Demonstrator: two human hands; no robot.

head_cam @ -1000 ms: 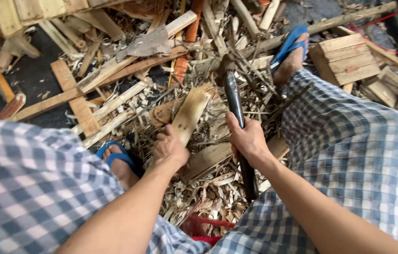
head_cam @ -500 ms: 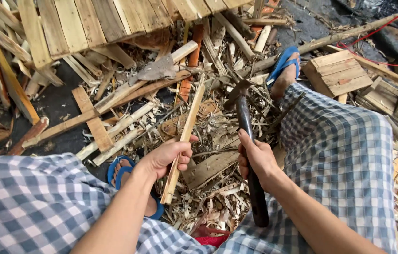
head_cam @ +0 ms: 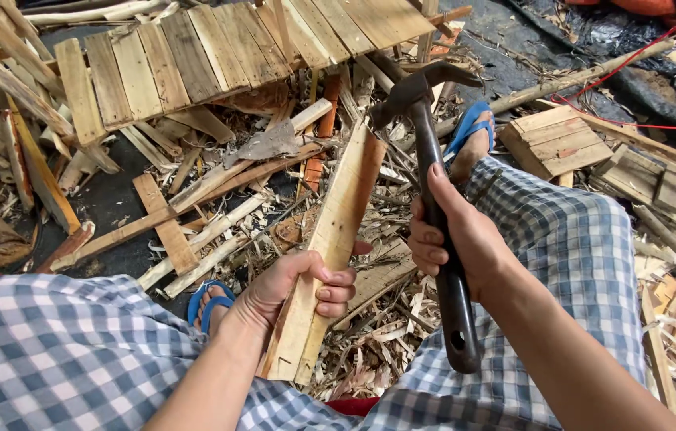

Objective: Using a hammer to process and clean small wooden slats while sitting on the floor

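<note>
My left hand (head_cam: 294, 287) grips a long pale wooden slat (head_cam: 338, 223) near its lower end; the slat slants up and away toward the scrap heap. My right hand (head_cam: 458, 239) is closed around the black handle of a claw hammer (head_cam: 434, 183), held upright with its dark head (head_cam: 414, 88) raised just right of the slat's far end. Both hands are between my knees, which are covered in blue checked cloth (head_cam: 577, 255).
A pallet-like panel of planks (head_cam: 218, 48) lies at the top. Loose slats, sticks and shavings (head_cam: 218, 207) cover the ground. A small slatted block (head_cam: 553, 140) sits at right near a red cord (head_cam: 633, 120). My feet wear blue sandals (head_cam: 210, 299).
The slat has been pulled closer and gripped more firmly by my left hand. The hammer rose from lying low among the scraps to upright, its head lifted beside the slat's far end.
</note>
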